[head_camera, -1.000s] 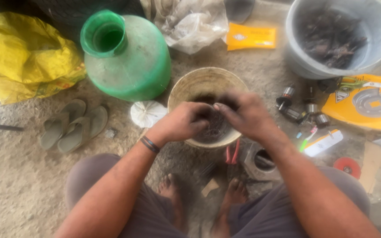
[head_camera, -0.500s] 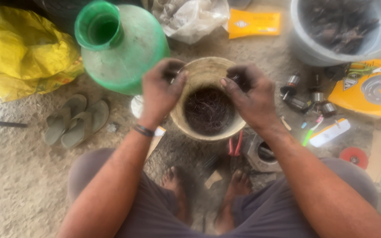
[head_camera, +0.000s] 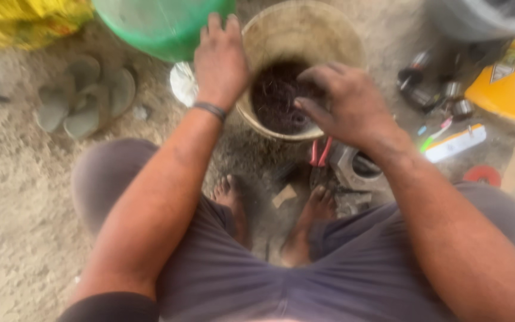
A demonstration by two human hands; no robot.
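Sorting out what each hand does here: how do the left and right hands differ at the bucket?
The left hand lies flat on the tan bucket rim, fingers straight; the right hand hovers over the dark tangle inside, fingers curled. Only the left wrist wears a band. Both are bare.

Two bare arms reach forward from a person sitting low.

The left hand (head_camera: 220,56) lies flat, palm down, fingers together and pointing away, with a dark band on its wrist. The right hand (head_camera: 344,104) is bent at the wrist, its fingers curled and dipping down. Both feet show between the knees.
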